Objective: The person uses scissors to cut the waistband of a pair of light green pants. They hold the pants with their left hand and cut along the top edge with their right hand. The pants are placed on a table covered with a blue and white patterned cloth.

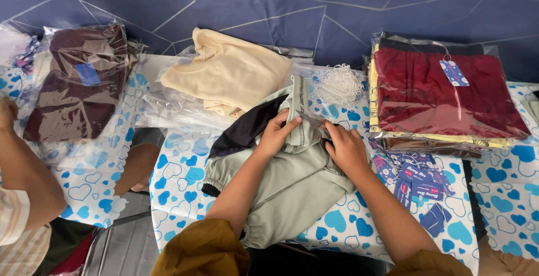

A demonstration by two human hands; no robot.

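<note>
Both hands on the pale green stitched cotton garment [292, 180], centre of the heart-print tablecloth [185, 186]: left hand [276, 134] pinches its folded edge tight, right hand [346, 149] presses closed beside it. Cream folded top [230, 74] at eleven o'clock, bagged red clothing [443, 93] at two.

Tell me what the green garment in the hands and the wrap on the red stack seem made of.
The green garment looks like soft matte knit cloth: it folds limply and shows dark stitched seams. The wrap on the red stack looks like thin clear plastic: glossy, crinkled, with glare.
</note>
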